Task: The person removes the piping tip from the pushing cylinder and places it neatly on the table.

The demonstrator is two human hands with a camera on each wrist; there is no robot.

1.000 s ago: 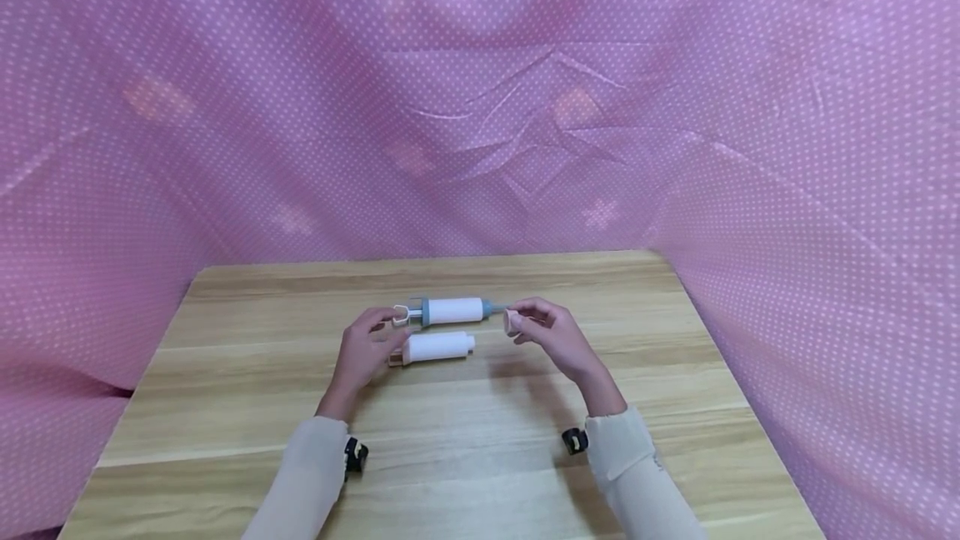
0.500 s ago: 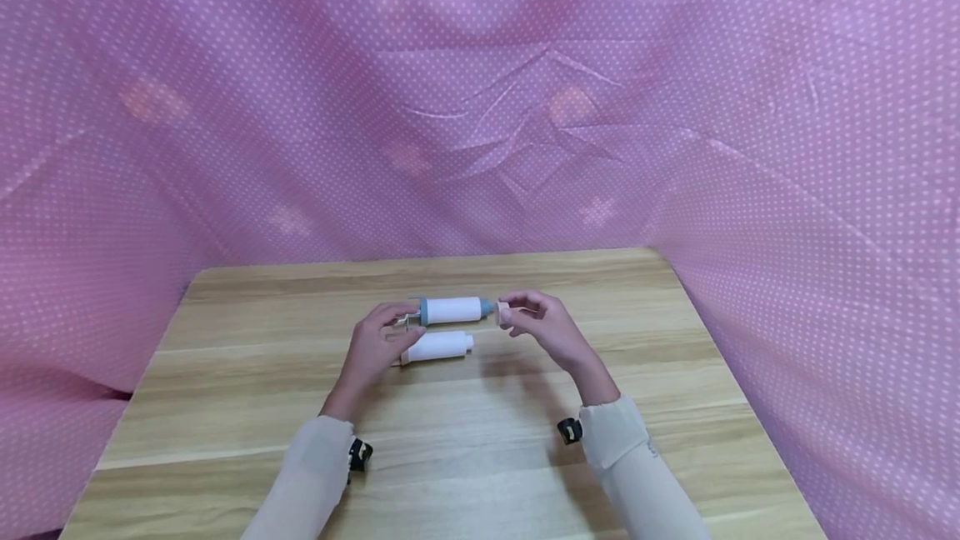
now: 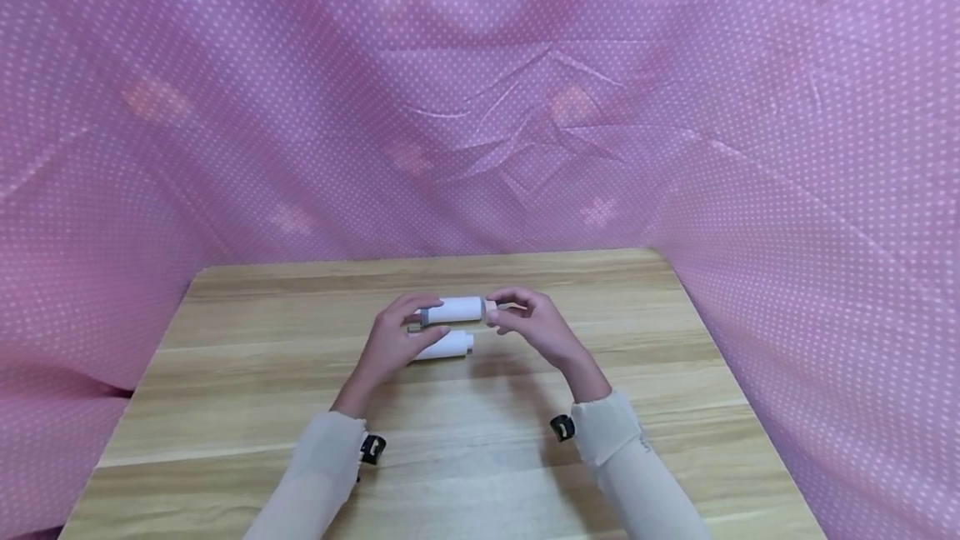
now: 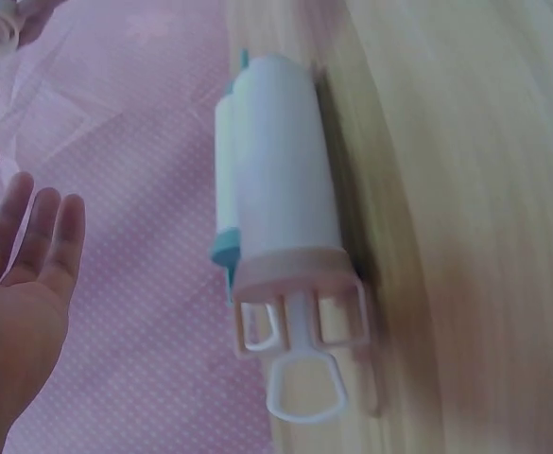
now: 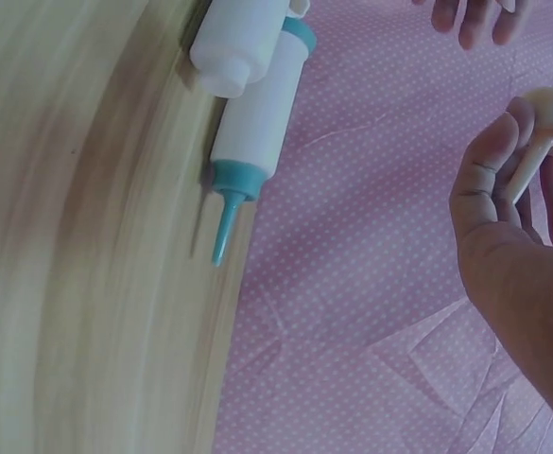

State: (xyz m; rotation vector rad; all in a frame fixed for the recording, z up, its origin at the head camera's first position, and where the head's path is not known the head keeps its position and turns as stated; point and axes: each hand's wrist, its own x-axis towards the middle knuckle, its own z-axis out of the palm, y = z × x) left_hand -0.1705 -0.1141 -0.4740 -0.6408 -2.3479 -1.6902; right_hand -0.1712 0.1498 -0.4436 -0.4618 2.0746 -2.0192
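Two plunger syringes with white barrels lie side by side on the wooden table. The far syringe [image 3: 456, 309] has teal ends and a long teal nozzle [image 5: 227, 222]. The near syringe [image 4: 285, 170] has a pale pink collar, side grips and a looped plunger handle [image 4: 306, 388]; its front end shows a short bare neck [image 5: 227, 78]. My left hand [image 3: 397, 344] hovers above the near syringe's handle end, fingers extended, holding nothing. My right hand [image 3: 543, 332] pinches a pale pink nozzle cap [image 5: 552, 118] with a thin spout, in the air beyond the syringes' front ends.
The wooden table [image 3: 465, 473] runs back to a pink polka-dot cloth [image 3: 480, 107] that hangs behind and at both sides. A black wrist camera [image 3: 372, 448] is worn at the left sleeve, another wrist camera [image 3: 562, 427] at the right.
My left hand has moved right, from the handle ends to over the barrels. My right hand has shifted slightly left with the nozzle cap. Both syringes have stayed in place.
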